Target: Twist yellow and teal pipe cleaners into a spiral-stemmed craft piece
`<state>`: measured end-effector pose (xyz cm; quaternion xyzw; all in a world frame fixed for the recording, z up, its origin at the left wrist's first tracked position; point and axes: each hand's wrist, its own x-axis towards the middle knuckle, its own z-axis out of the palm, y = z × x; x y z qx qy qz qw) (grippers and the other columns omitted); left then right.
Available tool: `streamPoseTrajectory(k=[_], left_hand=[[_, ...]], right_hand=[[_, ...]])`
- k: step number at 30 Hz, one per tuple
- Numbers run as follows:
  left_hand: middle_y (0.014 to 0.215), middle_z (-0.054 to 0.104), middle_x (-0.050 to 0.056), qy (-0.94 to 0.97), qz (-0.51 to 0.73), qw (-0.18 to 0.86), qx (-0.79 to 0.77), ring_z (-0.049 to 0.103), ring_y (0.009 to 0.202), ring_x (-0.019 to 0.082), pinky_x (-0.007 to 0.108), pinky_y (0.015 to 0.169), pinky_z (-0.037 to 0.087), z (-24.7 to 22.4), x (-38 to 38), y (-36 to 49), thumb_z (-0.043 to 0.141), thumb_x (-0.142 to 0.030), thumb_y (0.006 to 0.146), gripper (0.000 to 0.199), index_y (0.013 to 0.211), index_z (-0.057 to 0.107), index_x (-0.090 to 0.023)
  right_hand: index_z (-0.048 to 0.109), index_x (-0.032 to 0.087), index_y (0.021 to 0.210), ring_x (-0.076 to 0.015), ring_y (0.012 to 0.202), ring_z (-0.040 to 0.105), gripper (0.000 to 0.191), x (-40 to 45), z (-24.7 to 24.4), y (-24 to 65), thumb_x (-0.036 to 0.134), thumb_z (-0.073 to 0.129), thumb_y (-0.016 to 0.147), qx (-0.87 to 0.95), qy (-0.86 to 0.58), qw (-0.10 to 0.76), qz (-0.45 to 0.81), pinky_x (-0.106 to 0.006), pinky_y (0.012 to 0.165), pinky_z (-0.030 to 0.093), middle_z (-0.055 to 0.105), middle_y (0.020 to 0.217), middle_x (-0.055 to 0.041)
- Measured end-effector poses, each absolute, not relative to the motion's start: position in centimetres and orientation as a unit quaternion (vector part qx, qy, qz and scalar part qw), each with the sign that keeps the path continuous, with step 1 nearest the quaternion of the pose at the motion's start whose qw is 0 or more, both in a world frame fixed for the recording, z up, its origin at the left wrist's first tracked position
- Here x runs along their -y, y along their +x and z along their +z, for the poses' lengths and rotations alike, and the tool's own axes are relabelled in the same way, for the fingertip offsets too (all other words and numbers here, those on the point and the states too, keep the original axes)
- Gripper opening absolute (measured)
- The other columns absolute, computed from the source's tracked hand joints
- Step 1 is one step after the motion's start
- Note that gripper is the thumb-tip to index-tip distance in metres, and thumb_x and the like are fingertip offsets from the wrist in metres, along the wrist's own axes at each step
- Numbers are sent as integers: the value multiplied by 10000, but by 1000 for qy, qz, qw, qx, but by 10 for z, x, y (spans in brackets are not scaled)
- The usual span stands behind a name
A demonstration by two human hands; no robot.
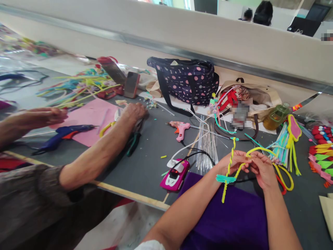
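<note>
My left hand [235, 161] and my right hand [262, 170] meet above the table's front edge, fingertips pinched together on a yellow pipe cleaner [260, 149]. Part of it arcs up over my right hand. Another stretch slants down from my fingers to a short teal wrap [225, 179]. A twisted yellow stem [230, 158] rises from that wrap past my left hand, with a smaller teal piece at its top. The exact pinch point is partly hidden by my fingers. Under my forearms lies a dark purple cloth [203, 211].
A pink glue gun [180, 129] lies left of clear sticks [206, 152], behind a magenta car-shaped power socket [175, 175]. At left, a co-worker's hands [134, 113] reach over pink paper [83, 116] and a blue glue gun [65, 135]. A dotted bag [187, 81] and bottle [276, 116] stand behind.
</note>
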<state>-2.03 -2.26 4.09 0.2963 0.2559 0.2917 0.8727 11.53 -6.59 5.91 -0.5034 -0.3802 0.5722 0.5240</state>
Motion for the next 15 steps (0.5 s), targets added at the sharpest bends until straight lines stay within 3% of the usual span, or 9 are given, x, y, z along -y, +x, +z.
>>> streamPoseTrajectory(k=[5,8,11,15], left_hand=[[564,592,-18,290,315,865,-262,532,473,60,218,545,526,40,20,-20,870,-298,534,337,703,661,-95],[579,594,-26,286,325,859,-274,516,457,50,228,562,530,38,21,-18,868,-296,540,352,750,660,-104],[600,602,-17,294,340,850,-276,537,483,66,230,559,518,35,22,-15,861,-309,541,376,784,665,-99],[583,591,-17,303,368,839,-264,527,465,69,202,503,453,28,24,-9,847,-292,521,364,762,658,-95]], right_hand=[[621,177,879,-85,507,476,298,67,54,117,431,706,748,431,-555,571,424,-185,414,331,577,662,23],[663,179,891,-131,662,571,245,69,53,119,408,661,804,500,-567,591,282,-239,557,443,631,778,-15],[702,197,940,-145,712,570,217,70,55,119,377,629,845,584,-567,554,174,-271,618,453,630,834,-33],[696,213,1048,-163,707,554,284,68,60,111,403,632,848,655,-582,478,62,-297,646,456,586,769,-22]])
